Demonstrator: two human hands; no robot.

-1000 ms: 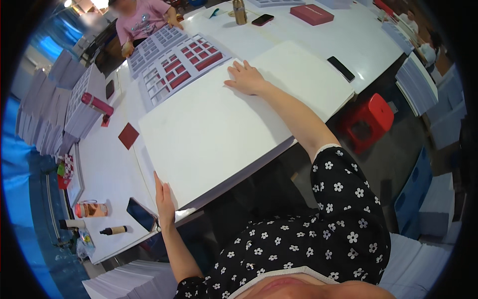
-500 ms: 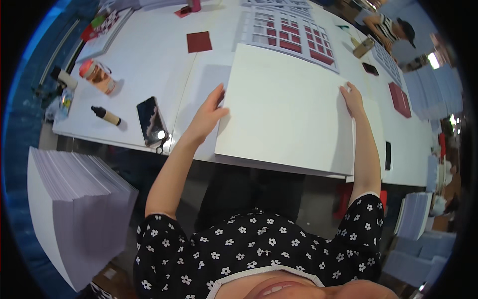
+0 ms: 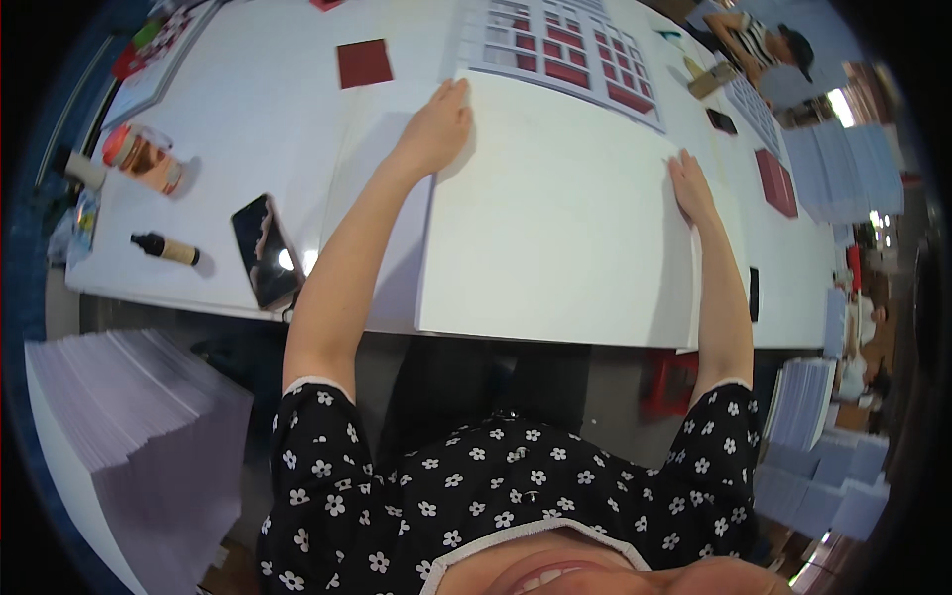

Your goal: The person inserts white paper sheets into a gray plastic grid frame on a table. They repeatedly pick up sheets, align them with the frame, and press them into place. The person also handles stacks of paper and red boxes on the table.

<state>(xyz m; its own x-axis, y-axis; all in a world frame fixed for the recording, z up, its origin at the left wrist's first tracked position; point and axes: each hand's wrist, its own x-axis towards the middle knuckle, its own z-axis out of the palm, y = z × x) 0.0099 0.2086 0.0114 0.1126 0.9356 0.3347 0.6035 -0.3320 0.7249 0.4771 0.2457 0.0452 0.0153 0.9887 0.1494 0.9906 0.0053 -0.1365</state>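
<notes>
A large white sheet of paper or thin board [image 3: 555, 223] lies before me on the white table, its near edge along the table's front edge. My left hand [image 3: 436, 127] rests at its far left corner, fingers stretched along the edge and not closed round it. Against the sheet's right edge, toward the far corner, lies my right hand [image 3: 692, 188], with fingers extended and slightly apart. Whether the white piece is one board or several layers, I cannot tell. Past its far edge lie white lattice-cut panels [image 3: 555, 45] over dark red pieces.
On the left are a phone [image 3: 266, 253], a dark-capped bottle [image 3: 167, 248], an orange-lidded bottle [image 3: 144, 159] and a dark red square [image 3: 364, 63]. A red block [image 3: 776, 183] sits at right. A tall paper stack [image 3: 149, 426] stands at lower left. Another person [image 3: 759, 45] is at far right.
My left hand has slid away from me along the left edge to the far corner. The sheet's left side now sits straighter toward me. The right hand stays at the right edge.
</notes>
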